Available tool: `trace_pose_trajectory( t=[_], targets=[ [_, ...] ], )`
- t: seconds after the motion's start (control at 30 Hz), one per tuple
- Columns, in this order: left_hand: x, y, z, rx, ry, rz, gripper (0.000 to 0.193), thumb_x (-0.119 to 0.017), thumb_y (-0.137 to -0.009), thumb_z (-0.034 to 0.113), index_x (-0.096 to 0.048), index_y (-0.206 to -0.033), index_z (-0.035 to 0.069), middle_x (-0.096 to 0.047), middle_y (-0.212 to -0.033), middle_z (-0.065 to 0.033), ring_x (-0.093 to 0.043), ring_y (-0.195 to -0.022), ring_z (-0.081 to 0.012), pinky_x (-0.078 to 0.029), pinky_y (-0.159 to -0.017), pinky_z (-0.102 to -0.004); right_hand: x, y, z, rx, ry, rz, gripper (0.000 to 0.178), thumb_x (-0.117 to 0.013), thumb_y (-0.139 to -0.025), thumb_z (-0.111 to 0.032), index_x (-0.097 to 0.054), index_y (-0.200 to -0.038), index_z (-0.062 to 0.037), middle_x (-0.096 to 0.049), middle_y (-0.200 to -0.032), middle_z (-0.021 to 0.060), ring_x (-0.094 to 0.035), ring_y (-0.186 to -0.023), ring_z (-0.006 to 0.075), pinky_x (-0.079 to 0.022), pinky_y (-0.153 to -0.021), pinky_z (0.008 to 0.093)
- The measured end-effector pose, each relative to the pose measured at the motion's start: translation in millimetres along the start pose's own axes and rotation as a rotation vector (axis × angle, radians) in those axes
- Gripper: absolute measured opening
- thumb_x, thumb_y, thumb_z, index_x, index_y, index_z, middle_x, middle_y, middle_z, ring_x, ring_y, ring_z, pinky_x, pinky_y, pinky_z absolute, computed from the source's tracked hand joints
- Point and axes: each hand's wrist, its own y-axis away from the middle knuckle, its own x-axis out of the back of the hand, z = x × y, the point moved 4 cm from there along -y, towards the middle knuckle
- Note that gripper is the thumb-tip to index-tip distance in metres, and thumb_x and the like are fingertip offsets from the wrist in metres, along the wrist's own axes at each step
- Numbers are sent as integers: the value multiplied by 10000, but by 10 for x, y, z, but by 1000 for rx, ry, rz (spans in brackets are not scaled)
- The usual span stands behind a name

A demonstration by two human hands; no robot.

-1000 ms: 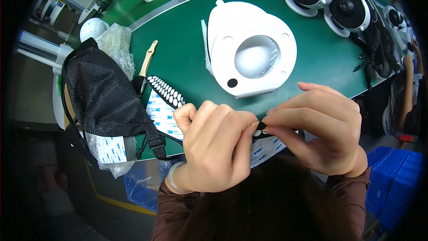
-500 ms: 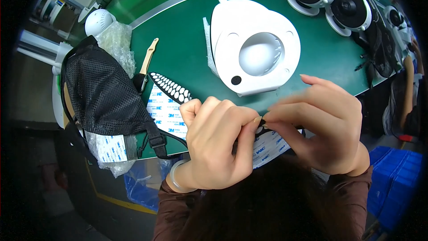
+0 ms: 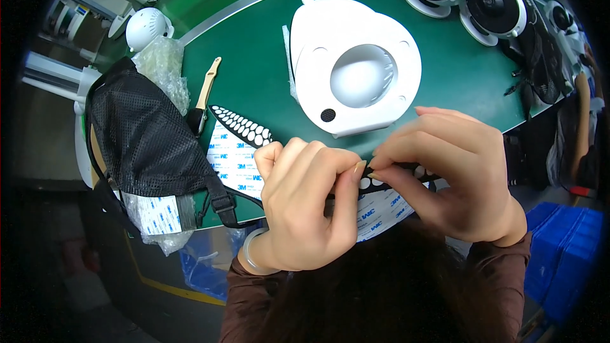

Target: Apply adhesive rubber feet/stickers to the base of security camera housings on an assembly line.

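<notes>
A black strip with rows of white oval dots (image 3: 244, 126) lies along the near side of the table, over white backing paper with blue print (image 3: 238, 160). My left hand (image 3: 308, 206) is closed, pinching the strip's upper edge between thumb and forefinger. Right beside it, the thumb and fingertips of my right hand (image 3: 457, 178) pinch the same edge. White dots show below the right fingers; the left hand covers the strip's middle. Just beyond both hands sits a white rounded plastic housing (image 3: 375, 25) with a round hollow and a small black disc.
At left lie a black mesh bag (image 3: 149, 130), bubble wrap (image 3: 166, 67) and a wooden-handled brush (image 3: 208, 82). Several white round devices with black fronts (image 3: 492, 3) crowd the far right, near black mesh material (image 3: 546, 63). Blue crates (image 3: 565, 254) stand below, right.
The right fingertips have shifted slightly up and left, closer to the left thumb. More of the dotted strip shows beneath the right hand. The whole view has moved a little.
</notes>
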Motion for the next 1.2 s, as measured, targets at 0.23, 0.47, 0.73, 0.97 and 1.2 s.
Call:
trace_pose_trajectory(
  t=[0.23,0.47,0.73,0.97,1.2],
  targets=[
    [-8,20,-52,75,16,92,106,-593,-704,-36,-548,-735,56,-455,-583,-15,-399,-537,-174,-245,-606,-299,18,124,-129,57,38,154,115,-645,-655,5,-586,-732,-56,-634,-838,95,-618,-770,233,-495,-760,368],
    [-89,60,-124,193,75,-6,112,-652,-689,15,-617,-789,52,-494,-912,-92,-431,-647,-169,-295,-706,-303,16,103,418,-444,-409,285,66,-619,-778,-19,-605,-820,31,-646,-891,117,-607,-783,129,-468,-722,219],
    [-125,16,-137,153,76,5,85,-648,-715,36,-608,-789,50,-516,-789,-57,-470,-653,-162,-271,-677,-292,-29,62,425,-375,-396,328,82,-637,-770,-25,-604,-795,46,-648,-746,79,-628,-690,109,-504,-671,222],
    [-106,19,-136,145,94,-5,95,-647,-703,5,-609,-782,41,-529,-860,-83,-493,-669,-164,-308,-672,-291,-21,50,329,-334,-201,300,62,-642,-762,-11,-596,-786,24,-622,-744,48,-595,-715,88,-470,-695,201],
    [124,220,-79,137,-55,168,145,-648,-645,-43,-634,-768,33,-470,-1093,-174,-487,-686,-167,-395,-667,-261,109,154,286,-288,-159,314,63,-605,-750,17,-581,-809,21,-633,-827,106,-633,-857,199,-477,-752,273]
  ],
)
